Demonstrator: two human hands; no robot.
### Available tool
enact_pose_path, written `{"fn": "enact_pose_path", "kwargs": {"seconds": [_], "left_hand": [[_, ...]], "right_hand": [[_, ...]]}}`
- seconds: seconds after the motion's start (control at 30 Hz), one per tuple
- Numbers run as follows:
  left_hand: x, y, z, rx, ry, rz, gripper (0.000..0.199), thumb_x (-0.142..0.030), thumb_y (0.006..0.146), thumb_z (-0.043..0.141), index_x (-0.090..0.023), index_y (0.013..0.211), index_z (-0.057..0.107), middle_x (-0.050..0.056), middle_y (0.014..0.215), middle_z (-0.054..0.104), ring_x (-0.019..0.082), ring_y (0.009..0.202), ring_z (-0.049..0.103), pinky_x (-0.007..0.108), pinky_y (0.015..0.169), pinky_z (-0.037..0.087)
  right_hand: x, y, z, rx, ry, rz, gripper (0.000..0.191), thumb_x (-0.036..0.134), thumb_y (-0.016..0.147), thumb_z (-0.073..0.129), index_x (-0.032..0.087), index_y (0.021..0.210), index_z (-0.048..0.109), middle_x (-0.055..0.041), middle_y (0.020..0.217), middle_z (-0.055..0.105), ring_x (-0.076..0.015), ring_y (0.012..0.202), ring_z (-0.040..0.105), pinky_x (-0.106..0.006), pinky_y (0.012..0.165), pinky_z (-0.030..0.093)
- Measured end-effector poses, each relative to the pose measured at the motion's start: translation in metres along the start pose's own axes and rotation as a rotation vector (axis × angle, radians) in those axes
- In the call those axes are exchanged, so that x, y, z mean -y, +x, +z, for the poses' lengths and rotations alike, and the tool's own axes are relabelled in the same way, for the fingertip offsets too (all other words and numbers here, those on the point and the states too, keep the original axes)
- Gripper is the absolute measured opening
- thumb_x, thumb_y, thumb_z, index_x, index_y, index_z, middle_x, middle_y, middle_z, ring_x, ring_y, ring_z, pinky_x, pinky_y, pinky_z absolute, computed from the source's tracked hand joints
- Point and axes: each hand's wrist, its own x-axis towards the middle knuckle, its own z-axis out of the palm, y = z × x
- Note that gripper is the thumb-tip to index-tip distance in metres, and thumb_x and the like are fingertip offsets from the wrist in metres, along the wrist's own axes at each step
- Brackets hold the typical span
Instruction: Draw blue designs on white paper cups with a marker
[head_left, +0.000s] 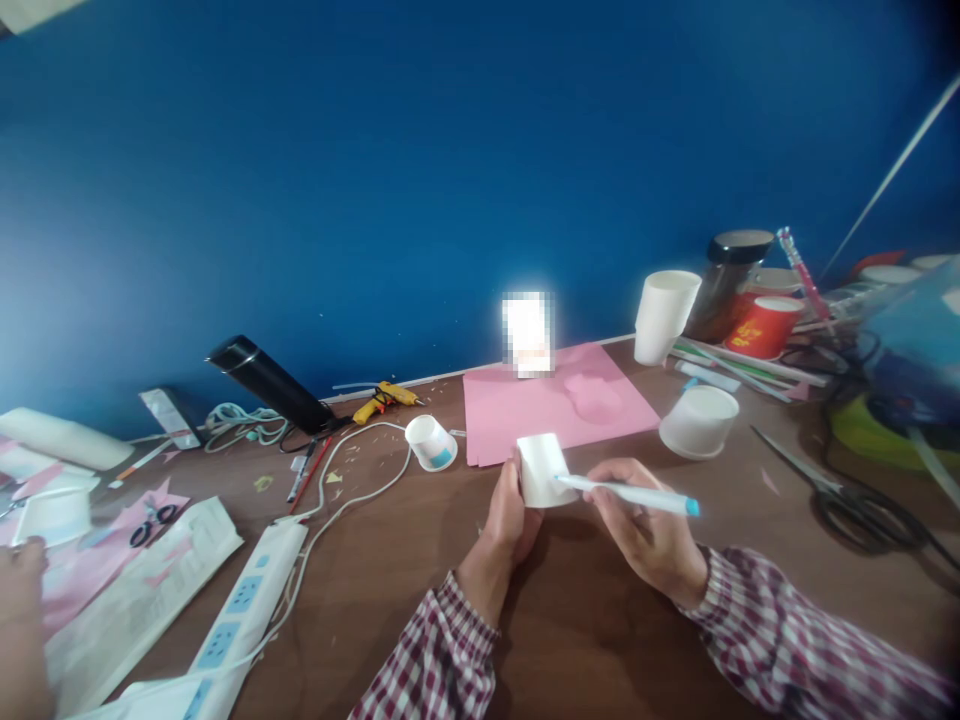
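My left hand (pixel 510 515) is closed around a small white paper cup (pixel 541 468), held tilted over the brown table. A white marker with a light-blue end (pixel 637 494) is pinched in my right hand (pixel 645 530), its tip at the cup's side. Behind the cup lie pink paper sheets (pixel 525 415). To the left stands another paper cup with a blue patch (pixel 431 443). Right of the pink sheets is a white paper bowl or wide cup (pixel 699 422). Any mark on the held cup is too small to make out.
Black-handled scissors (pixel 847 505) lie at the right, near stacked white cups (pixel 664 315) and a red cup (pixel 765 327). A power strip (pixel 240 610), its cable, a yellow glue gun (pixel 386 400) and a black bottle (pixel 270 383) occupy the left. Another person's hand (pixel 22 620) shows far left.
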Motion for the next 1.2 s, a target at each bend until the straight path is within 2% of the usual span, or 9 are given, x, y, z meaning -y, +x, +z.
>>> {"fn": "enact_pose_path", "kwargs": {"seconds": [0.13,0.3,0.37,0.57,0.7,0.9,1.2], "left_hand": [[0.0028,0.0022,-0.0026,-0.004,-0.014,0.027,0.041,-0.048,0.084,0.059,-0.010,0.096,0.068,0.009,0.093,0.070,0.020,0.088,0.064,0.033,0.087,0.048],[0.0050,0.0045,-0.0068,0.057,0.004,0.086,0.037,-0.047,0.082,0.063,-0.012,0.095,0.067,0.004,0.088,0.068,0.014,0.077,0.060,0.027,0.079,0.048],[0.0049,0.0044,-0.0074,0.053,0.016,0.092,0.036,-0.047,0.081,0.063,-0.013,0.095,0.067,0.004,0.087,0.067,0.014,0.076,0.059,0.026,0.074,0.048],[0.0050,0.0033,-0.0068,0.027,0.057,0.081,0.036,-0.048,0.083,0.060,-0.015,0.094,0.066,0.003,0.086,0.065,0.013,0.075,0.057,0.026,0.076,0.047],[0.0052,0.0029,-0.0062,0.025,0.089,0.115,0.034,-0.048,0.082,0.062,-0.016,0.090,0.065,0.001,0.080,0.062,0.013,0.070,0.054,0.025,0.068,0.044],[0.0057,0.0016,-0.0051,0.029,0.139,0.155,0.032,-0.050,0.081,0.062,-0.018,0.083,0.063,0.001,0.076,0.060,0.013,0.066,0.049,0.026,0.065,0.042],[0.0042,-0.0026,-0.0019,0.026,0.116,0.159,0.034,-0.049,0.079,0.065,-0.015,0.082,0.063,0.001,0.074,0.057,0.010,0.064,0.047,0.023,0.061,0.041]], "right_hand": [[0.0010,-0.0003,-0.0005,-0.001,0.007,0.016,0.012,0.030,0.092,0.052,0.019,0.090,0.058,-0.0033,0.072,0.066,-0.0160,0.061,0.063,-0.026,0.055,0.050],[-0.0011,-0.0002,-0.0002,-0.002,-0.021,-0.009,0.011,0.030,0.092,0.052,0.020,0.089,0.057,-0.0018,0.069,0.066,-0.0153,0.058,0.062,-0.026,0.055,0.049],[-0.0012,0.0005,-0.0002,0.006,-0.039,-0.028,0.011,0.029,0.092,0.052,0.020,0.089,0.057,-0.0021,0.071,0.066,-0.0156,0.060,0.063,-0.026,0.056,0.049],[0.0019,0.0022,-0.0001,0.033,-0.068,-0.028,0.011,0.029,0.092,0.051,0.020,0.090,0.058,-0.0030,0.074,0.067,-0.0163,0.064,0.064,-0.027,0.058,0.050],[0.0027,0.0024,-0.0002,0.046,-0.083,-0.028,0.012,0.030,0.092,0.051,0.020,0.089,0.058,-0.0035,0.075,0.068,-0.0169,0.065,0.065,-0.028,0.060,0.051],[0.0007,0.0027,-0.0001,0.051,-0.106,-0.075,0.010,0.028,0.092,0.053,0.020,0.090,0.059,-0.0027,0.076,0.067,-0.0158,0.065,0.064,-0.026,0.063,0.052],[0.0016,0.0042,-0.0001,0.042,-0.119,-0.103,0.009,0.026,0.091,0.054,0.019,0.090,0.060,-0.0026,0.077,0.066,-0.0155,0.066,0.064,-0.026,0.064,0.051]]}}
